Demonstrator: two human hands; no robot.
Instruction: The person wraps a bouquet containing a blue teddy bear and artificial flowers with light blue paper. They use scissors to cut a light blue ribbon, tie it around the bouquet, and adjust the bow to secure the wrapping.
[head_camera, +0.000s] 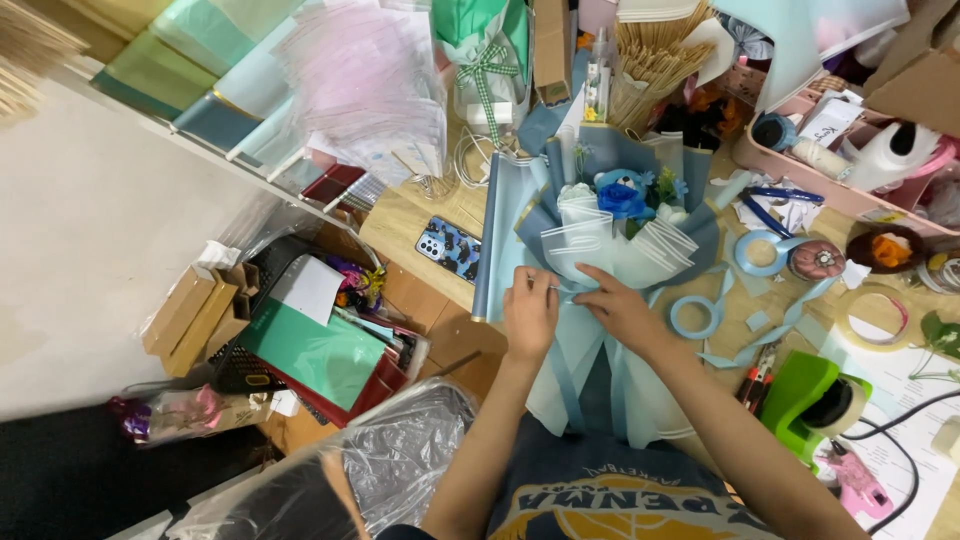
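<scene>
Apparently at the tying step, the left hand (528, 312) and right hand (618, 308) both pinch pale blue ribbon (566, 292) at the neck of the blue-wrapped bouquet (610, 225) in mid-frame, where cinching a knot calls for steady opposed pulls.
</scene>
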